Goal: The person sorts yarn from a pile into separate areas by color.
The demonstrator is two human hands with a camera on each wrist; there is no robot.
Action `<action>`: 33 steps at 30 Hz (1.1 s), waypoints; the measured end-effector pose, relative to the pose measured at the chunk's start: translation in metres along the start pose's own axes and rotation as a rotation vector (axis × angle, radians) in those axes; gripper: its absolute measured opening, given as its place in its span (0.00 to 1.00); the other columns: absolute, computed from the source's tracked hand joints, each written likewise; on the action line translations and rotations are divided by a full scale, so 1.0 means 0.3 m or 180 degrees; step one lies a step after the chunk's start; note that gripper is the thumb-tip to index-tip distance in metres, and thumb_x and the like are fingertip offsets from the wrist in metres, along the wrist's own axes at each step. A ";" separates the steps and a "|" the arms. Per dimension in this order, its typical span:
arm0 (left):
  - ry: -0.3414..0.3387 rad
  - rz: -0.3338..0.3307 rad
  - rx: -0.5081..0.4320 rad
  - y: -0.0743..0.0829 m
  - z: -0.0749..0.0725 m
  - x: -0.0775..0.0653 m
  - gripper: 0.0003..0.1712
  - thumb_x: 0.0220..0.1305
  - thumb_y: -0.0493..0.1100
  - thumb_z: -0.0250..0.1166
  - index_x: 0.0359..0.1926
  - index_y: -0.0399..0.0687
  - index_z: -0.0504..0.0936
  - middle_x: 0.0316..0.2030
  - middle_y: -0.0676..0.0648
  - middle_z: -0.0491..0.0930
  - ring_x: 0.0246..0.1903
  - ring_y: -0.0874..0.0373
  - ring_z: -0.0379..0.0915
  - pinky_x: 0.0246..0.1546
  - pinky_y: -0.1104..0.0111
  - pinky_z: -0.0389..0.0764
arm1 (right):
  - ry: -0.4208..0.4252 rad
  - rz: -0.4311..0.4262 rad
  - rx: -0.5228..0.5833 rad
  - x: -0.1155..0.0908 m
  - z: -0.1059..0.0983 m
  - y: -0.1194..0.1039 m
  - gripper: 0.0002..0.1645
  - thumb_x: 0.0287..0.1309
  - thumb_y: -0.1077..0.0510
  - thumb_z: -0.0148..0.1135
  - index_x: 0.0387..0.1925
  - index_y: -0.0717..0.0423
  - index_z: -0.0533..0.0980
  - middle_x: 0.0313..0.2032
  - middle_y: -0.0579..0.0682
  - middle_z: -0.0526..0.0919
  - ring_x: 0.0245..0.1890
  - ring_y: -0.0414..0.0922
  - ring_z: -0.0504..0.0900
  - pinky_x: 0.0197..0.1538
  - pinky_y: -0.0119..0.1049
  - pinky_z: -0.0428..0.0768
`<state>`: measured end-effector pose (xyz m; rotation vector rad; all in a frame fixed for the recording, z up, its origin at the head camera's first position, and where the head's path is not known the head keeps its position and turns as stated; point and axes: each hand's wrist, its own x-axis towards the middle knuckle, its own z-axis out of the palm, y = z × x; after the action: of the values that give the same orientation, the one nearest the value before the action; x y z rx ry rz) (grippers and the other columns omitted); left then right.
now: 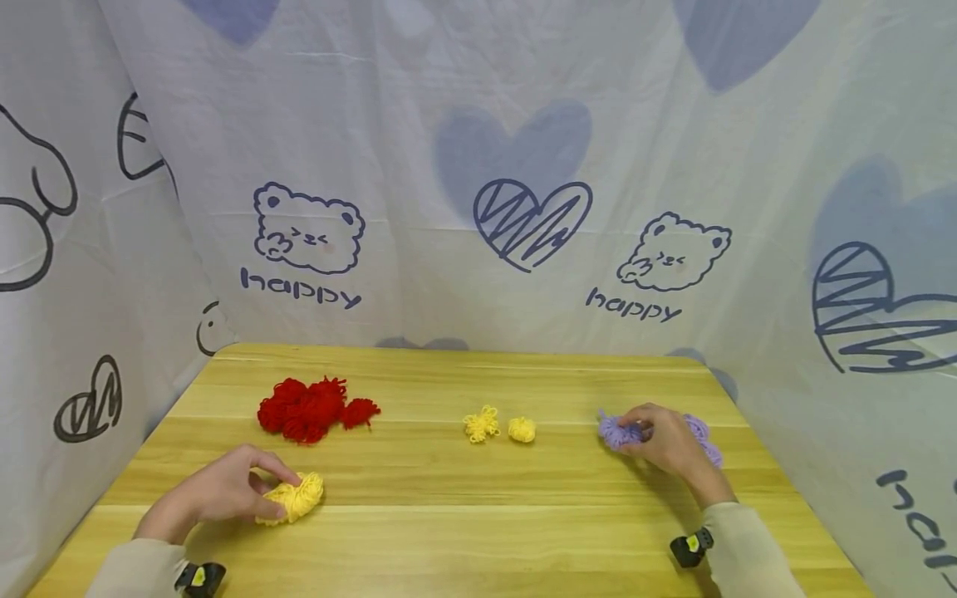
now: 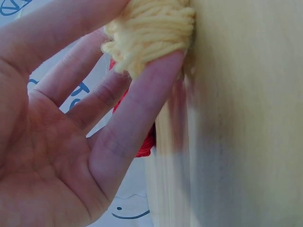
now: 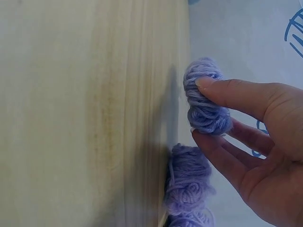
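Observation:
My left hand [image 1: 230, 490] pinches a yellow yarn ball [image 1: 301, 497] between thumb and fingers at the near left of the table. In the left wrist view that yellow yarn [image 2: 156, 33] lies close to the wooden surface. Over on the right, my right hand [image 1: 661, 440] pinches a small purple yarn ball [image 1: 617, 433]. The right wrist view shows this purple ball [image 3: 204, 97] between thumb and fingertips. More purple yarn balls [image 3: 189, 179] lie beside it on the table, partly hidden behind the right hand in the head view.
A heap of red yarn balls [image 1: 305, 411] lies at the back left, with a smaller red piece [image 1: 360, 413] at its right. Two small yellow yarn pieces, a loopy one [image 1: 482, 424] and a round one [image 1: 522, 429], sit mid-table. Printed curtains [image 1: 419, 249] surround the wooden table [image 1: 449, 540].

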<state>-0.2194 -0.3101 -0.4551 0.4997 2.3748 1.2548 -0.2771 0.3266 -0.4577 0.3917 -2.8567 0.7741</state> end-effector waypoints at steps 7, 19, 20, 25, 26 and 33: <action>-0.0018 0.0003 -0.0032 0.000 -0.002 0.000 0.21 0.55 0.33 0.77 0.51 0.32 0.86 0.57 0.26 0.79 0.21 0.61 0.75 0.23 0.64 0.84 | 0.0021 -0.0009 -0.0032 -0.002 0.004 0.002 0.18 0.46 0.62 0.82 0.42 0.56 0.87 0.48 0.61 0.88 0.43 0.53 0.86 0.47 0.52 0.86; 0.0007 0.0019 0.0027 0.001 -0.002 -0.002 0.21 0.53 0.32 0.77 0.50 0.32 0.87 0.58 0.26 0.79 0.52 0.32 0.83 0.25 0.65 0.85 | 0.0005 0.0031 -0.0110 -0.003 0.014 0.013 0.19 0.46 0.62 0.82 0.43 0.55 0.88 0.47 0.58 0.88 0.45 0.52 0.84 0.50 0.53 0.84; 0.0000 0.0017 0.0007 0.000 -0.002 -0.001 0.21 0.54 0.32 0.77 0.50 0.32 0.87 0.58 0.25 0.79 0.50 0.35 0.84 0.25 0.65 0.84 | -0.0007 0.0050 -0.0118 -0.003 0.016 0.014 0.19 0.47 0.62 0.82 0.43 0.55 0.88 0.48 0.58 0.88 0.45 0.52 0.84 0.51 0.54 0.84; -0.0020 0.0056 -0.0016 -0.007 -0.003 0.001 0.21 0.54 0.32 0.76 0.50 0.31 0.86 0.57 0.25 0.78 0.50 0.37 0.85 0.24 0.65 0.84 | -0.0060 0.0116 -0.0112 -0.004 0.021 0.021 0.19 0.47 0.62 0.82 0.44 0.55 0.87 0.48 0.58 0.88 0.46 0.52 0.84 0.53 0.55 0.84; -0.0021 0.0059 -0.0017 -0.007 -0.003 0.001 0.21 0.54 0.32 0.76 0.50 0.31 0.86 0.57 0.25 0.78 0.50 0.35 0.84 0.25 0.65 0.84 | -0.0067 0.0123 -0.0107 -0.005 0.022 0.022 0.19 0.47 0.62 0.82 0.44 0.55 0.87 0.48 0.58 0.88 0.46 0.52 0.84 0.52 0.55 0.84; -0.0028 0.0059 -0.0022 -0.010 -0.005 0.002 0.21 0.54 0.33 0.77 0.50 0.32 0.87 0.58 0.25 0.79 0.52 0.31 0.82 0.25 0.64 0.85 | -0.0049 0.0092 -0.0097 -0.007 0.025 0.025 0.18 0.48 0.63 0.81 0.44 0.55 0.87 0.49 0.59 0.88 0.48 0.55 0.85 0.53 0.56 0.84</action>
<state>-0.2210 -0.3126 -0.4570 0.5251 2.3631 1.2658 -0.2778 0.3295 -0.4681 0.3545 -2.8910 0.7346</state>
